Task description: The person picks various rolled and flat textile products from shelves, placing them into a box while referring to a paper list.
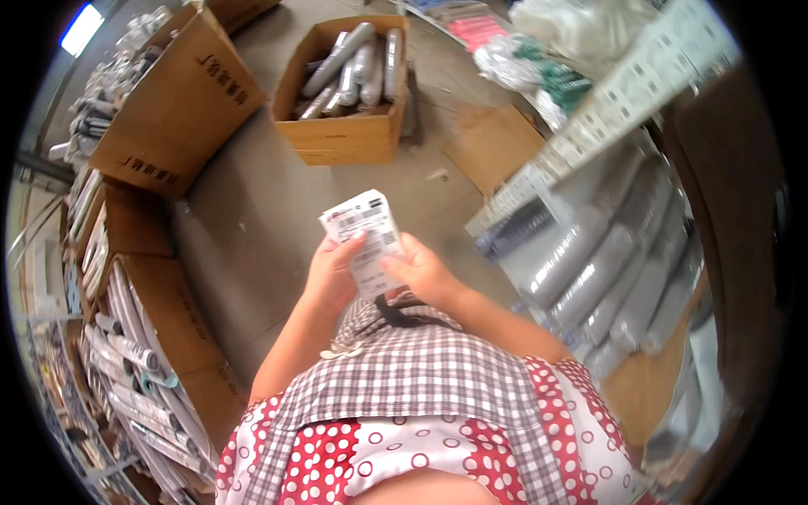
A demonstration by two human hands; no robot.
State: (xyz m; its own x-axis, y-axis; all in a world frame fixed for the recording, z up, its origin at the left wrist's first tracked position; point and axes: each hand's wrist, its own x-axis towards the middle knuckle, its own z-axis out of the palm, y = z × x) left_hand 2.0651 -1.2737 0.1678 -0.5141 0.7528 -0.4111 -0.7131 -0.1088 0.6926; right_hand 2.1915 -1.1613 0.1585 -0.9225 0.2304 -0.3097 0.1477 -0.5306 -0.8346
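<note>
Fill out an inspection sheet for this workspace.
Surface: bare concrete floor, dusty.
Job's things: stack of white printed labels, held in front of the body.
Clutter: flat cardboard piece on the floor.
Grippers: left hand and right hand both grip the labels.
Cables: nothing seen.
Surroundings: open box of grey packets ahead, more boxes at left, shelf of grey packets at right.

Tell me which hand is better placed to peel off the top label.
Probably the right hand: its thumb lies across the white label stack's lower face, while the left hand cradles the stack from beneath and steadies it.
</note>
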